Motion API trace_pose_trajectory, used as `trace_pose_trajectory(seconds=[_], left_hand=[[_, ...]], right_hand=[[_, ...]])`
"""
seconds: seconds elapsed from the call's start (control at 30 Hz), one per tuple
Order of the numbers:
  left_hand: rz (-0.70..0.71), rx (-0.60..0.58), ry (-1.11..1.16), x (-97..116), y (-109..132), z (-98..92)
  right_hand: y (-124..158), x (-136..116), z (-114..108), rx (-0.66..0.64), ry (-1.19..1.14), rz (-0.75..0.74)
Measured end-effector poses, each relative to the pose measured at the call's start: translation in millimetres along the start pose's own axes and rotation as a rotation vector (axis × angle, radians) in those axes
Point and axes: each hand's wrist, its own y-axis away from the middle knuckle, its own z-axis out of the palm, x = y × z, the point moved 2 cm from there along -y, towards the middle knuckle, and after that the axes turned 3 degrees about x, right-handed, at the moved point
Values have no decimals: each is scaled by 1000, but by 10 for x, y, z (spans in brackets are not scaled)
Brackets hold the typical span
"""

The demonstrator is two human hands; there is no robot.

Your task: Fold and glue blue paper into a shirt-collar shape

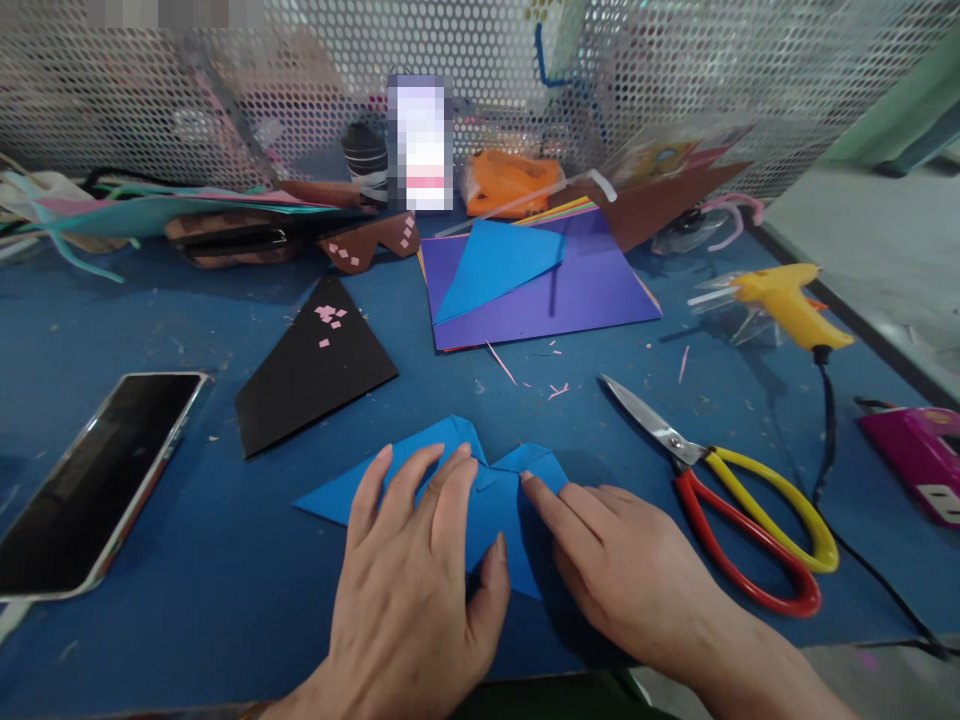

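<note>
A folded sheet of blue paper [495, 525] lies on the blue table close to me, its top edge showing two folded peaks with a dip between them. My left hand [420, 560] rests flat on its left part, fingers stretched forward and the thumb apart. On the right part, my right hand [622, 550] presses an extended index finger at the fold, with its other fingers curled under and partly hidden. To the right lie scissors [679, 450] with one red and one yellow handle, their blades almost closed.
Black folded paper [307, 380] with pink squares lies at left, beside a phone [97, 480]. Behind are purple sheets [600, 290] topped by a blue piece [499, 260]. A yellow glue gun [787, 300] with a cord and a magenta box [915, 455] sit at right.
</note>
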Motion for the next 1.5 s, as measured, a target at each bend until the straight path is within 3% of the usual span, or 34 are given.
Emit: trace_pose_trajectory(seconds=[0.27,0.6,0.93,1.5], left_hand=[[-11,4,20,3,1,-14],[-96,118,-1,-20,10,-46],[-43,4,18,-15,-3,-19],[-40,6,-9,-5,-6,14]], right_hand=[[-11,9,11,5,5,-6],[-33,8,-4,22,1,-11],[-24,7,10,12,-2,-4],[-3,11,15,-11,-23,1]])
